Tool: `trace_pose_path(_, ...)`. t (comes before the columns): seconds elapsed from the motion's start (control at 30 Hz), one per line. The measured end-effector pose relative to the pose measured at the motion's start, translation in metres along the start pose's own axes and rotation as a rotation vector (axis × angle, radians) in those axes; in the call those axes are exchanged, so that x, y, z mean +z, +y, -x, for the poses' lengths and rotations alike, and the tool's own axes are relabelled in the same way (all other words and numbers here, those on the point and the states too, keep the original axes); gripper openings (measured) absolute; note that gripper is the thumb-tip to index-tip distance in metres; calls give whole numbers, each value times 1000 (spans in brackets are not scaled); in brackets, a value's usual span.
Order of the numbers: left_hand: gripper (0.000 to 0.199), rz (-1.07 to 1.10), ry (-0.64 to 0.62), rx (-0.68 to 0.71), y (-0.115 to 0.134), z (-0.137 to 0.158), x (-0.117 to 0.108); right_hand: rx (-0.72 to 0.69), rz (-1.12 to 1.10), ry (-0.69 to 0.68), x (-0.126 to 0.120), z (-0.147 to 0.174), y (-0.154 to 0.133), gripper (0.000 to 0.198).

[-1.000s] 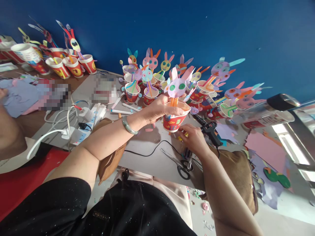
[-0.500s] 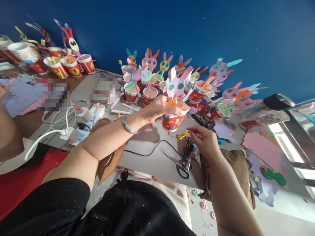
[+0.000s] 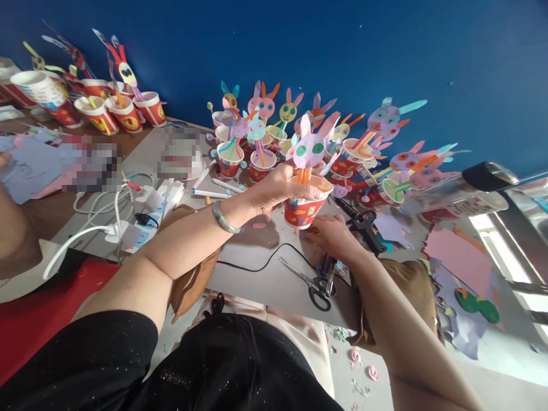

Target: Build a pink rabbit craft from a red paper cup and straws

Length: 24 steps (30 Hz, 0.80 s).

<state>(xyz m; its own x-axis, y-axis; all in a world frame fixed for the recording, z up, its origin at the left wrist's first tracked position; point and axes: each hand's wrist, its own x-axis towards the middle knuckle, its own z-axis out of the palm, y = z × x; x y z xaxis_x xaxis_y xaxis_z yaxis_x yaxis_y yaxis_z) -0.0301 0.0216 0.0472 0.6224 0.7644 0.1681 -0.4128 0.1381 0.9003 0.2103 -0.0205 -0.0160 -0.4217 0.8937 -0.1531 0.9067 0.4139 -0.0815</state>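
Note:
My left hand (image 3: 278, 187) grips a red printed paper cup (image 3: 305, 212) by its rim, above the table. Orange straws (image 3: 305, 176) rise inside the cup and carry a lilac paper rabbit head (image 3: 309, 149) with green eyes and pink ears. An orange end pokes out under the cup. My right hand (image 3: 331, 233) is low at the tabletop, just below and right of the cup. Its fingers are bent together, and what lies at their tips is hidden. Scissors (image 3: 309, 282) with black handles lie in front of it, and a black glue gun (image 3: 363, 225) sits to its right.
Several finished rabbit cups (image 3: 262, 165) stand along the blue wall. A power strip (image 3: 148, 214) with white cables is at left, near another person's arm (image 3: 17, 234). Markers (image 3: 214, 193), a clear bottle (image 3: 449, 191), pink paper (image 3: 458, 257) and a brown sleeve cover (image 3: 411, 297) lie around.
My right hand has moved left and down from above the yellow item to the tabletop beneath the cup, covering that item. The held cup has shifted only slightly.

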Motion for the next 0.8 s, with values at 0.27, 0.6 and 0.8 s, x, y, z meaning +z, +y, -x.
trace_pose_path(0.27,67,1,-8,2,-1,-1,-1,-12,-1,-43,2,-11,2,10)
trace_pose_path(0.6,69,0,-20,-7,1,0,-1,-27,-147,150,-2,9,-10,13)
trace_pose_path(0.8,58,-35,3,3,1,-1,-4,21,-340,702,-2,48,-34,10)
